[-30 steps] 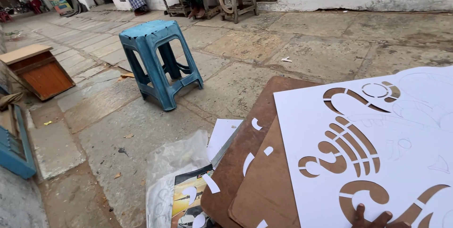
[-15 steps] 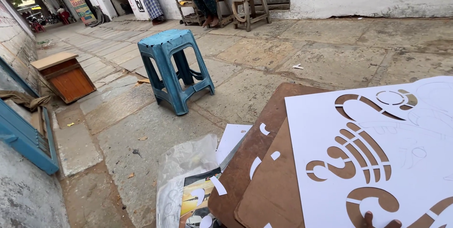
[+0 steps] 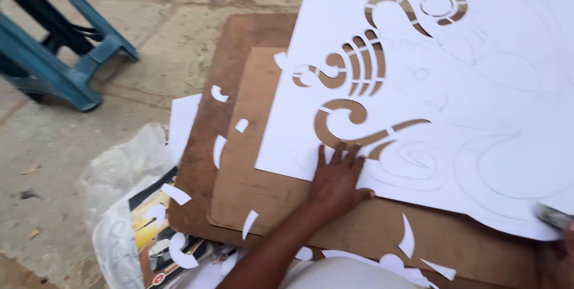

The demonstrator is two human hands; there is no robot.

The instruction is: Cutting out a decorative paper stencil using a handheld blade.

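Left hand point(image 3: 336, 182) and forearm are bare, unsleeved.

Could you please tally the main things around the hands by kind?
White cut-out sheet: 1
Brown boards: 2
Blue stool: 1
Plastic bag: 1
Hands: 2, left hand flat on the sheet, right hand at the edge
Total: 7

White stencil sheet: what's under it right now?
The white sheet lies on a light brown board, itself on a darker board; brown shows through the cutouts. The left hand presses its edge. Anything else beneath is hidden.
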